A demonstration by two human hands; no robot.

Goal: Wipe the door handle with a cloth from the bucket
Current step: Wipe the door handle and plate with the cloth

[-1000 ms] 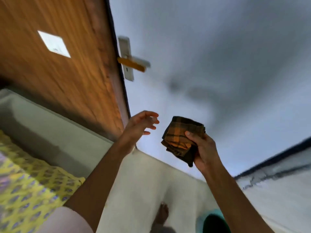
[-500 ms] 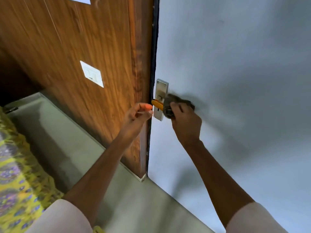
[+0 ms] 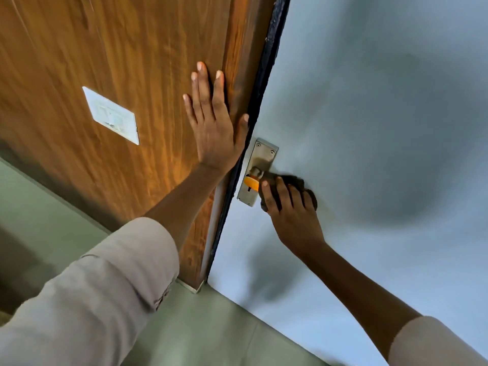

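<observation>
The door handle (image 3: 251, 181) is a lever with an orange stub, mounted on a steel plate (image 3: 261, 157) at the left edge of the pale blue door (image 3: 369, 128). My right hand (image 3: 287, 207) is closed over a dark checked cloth (image 3: 297, 182), and cloth and hand wrap the lever's outer part, hiding it. My left hand (image 3: 214, 120) lies flat with fingers spread on the brown wooden panel (image 3: 118, 62), just left of the door's black edge. The bucket is out of view.
A white switch plate (image 3: 111, 114) sits on the wooden panel to the left of my left hand. Grey-green floor (image 3: 211, 326) runs along the bottom, below the door and panel. Both forearms carry light sleeves.
My left hand rose from near the handle and now presses flat on the wooden panel. My right hand stays on the lever with the cloth. The view has moved closer.
</observation>
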